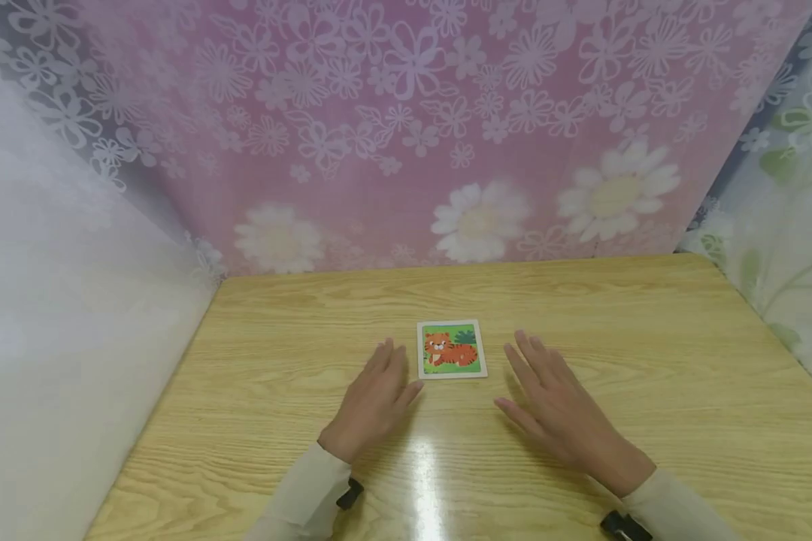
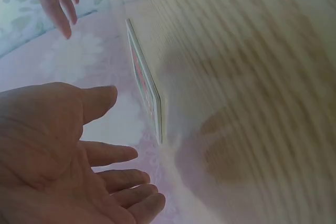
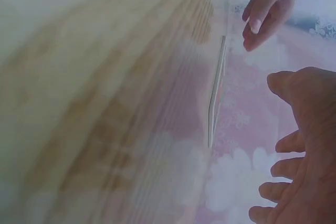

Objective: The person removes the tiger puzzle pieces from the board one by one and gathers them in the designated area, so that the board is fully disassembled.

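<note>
A square picture card (image 1: 452, 349) with a white border lies flat on the wooden table, showing an orange tiger on green. Just left of it is my left hand (image 1: 372, 402), fingers extended and thumb tip near the card's lower left corner. In the left wrist view a gap separates this hand (image 2: 63, 145) from the card (image 2: 144, 85), whose thin edge faces the camera. My right hand (image 1: 558, 409) is off to the card's right, fingers spread and holding nothing. The right wrist view shows that hand (image 3: 310, 145) apart from the card (image 3: 216, 95) too.
The light wooden table (image 1: 298, 315) meets a pink floral curtain (image 1: 379, 203) along its back edge. A pale cloth (image 1: 74, 300) hangs at the left, a leaf-patterned one (image 1: 785, 248) at the right. Dark bands (image 1: 624, 526) circle both wrists.
</note>
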